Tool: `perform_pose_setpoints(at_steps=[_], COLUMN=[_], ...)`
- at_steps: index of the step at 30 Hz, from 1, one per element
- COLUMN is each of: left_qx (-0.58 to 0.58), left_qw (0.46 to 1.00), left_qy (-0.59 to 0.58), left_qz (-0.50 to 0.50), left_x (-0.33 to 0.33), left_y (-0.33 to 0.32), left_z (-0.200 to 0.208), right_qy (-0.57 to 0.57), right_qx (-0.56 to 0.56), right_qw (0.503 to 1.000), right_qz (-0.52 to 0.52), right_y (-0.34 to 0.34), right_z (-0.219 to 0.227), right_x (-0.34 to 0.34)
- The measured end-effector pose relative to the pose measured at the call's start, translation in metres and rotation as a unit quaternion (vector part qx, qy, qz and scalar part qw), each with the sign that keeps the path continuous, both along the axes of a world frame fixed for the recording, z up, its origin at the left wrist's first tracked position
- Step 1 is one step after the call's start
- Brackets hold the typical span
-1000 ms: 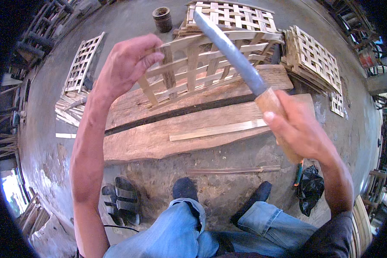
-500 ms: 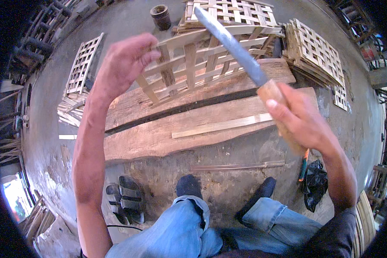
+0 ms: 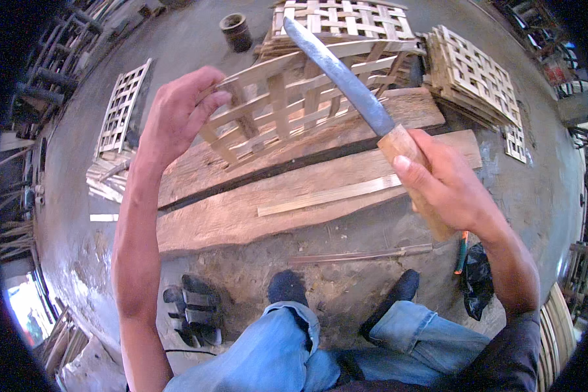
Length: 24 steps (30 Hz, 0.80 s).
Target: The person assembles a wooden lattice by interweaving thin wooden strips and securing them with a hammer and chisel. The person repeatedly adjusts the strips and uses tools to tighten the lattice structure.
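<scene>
My right hand [image 3: 441, 179] is wrapped around the wooden handle of a large knife [image 3: 346, 80], its long, slightly curved blade pointing up and to the left. Behind that blade, a woven slat panel [image 3: 277, 104] stands tilted on its edge on thick wooden planks [image 3: 320, 179]. At the panel's upper left corner, my left hand [image 3: 179, 114] has its fingers curled and closed on the end of the top slat. A loose pale slat [image 3: 326, 196] lies on the near plank, partly behind my right hand.
Stacks of woven panels lie at the back [image 3: 346, 19] and right [image 3: 473, 75]; another panel [image 3: 123, 108] is at the left. A dark pot [image 3: 235, 32] stands beyond. Near my feet are sandals [image 3: 196, 307], a thin strip [image 3: 359, 255] and a black plastic bag [image 3: 478, 281].
My left hand and the panel corner it holds have come slightly lower and to the left. The knife has shifted a little left, still in my right hand. The whole view moved slightly too.
</scene>
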<state>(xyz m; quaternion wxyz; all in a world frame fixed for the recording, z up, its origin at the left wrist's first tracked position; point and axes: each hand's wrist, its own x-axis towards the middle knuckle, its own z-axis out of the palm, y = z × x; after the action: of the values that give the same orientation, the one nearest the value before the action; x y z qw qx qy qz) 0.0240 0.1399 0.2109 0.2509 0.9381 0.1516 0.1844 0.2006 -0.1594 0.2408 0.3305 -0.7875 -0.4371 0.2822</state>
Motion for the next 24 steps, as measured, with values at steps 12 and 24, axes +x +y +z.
perform_pose_setpoints(at_steps=[12,24], left_qx=[-0.038,-0.025], left_qw=[0.999,0.999], left_qy=[0.023,0.027], left_qz=[0.019,0.001], left_x=[-0.005,-0.004], left_y=[0.003,0.010], left_z=[-0.005,-0.005], right_qy=[-0.008,-0.054], right_qx=[-0.025,0.043], right_qw=[0.997,0.990], right_qz=[-0.078,-0.126], right_y=[-0.020,-0.025], right_z=[-0.008,-0.004], right_x=[0.051,0.041])
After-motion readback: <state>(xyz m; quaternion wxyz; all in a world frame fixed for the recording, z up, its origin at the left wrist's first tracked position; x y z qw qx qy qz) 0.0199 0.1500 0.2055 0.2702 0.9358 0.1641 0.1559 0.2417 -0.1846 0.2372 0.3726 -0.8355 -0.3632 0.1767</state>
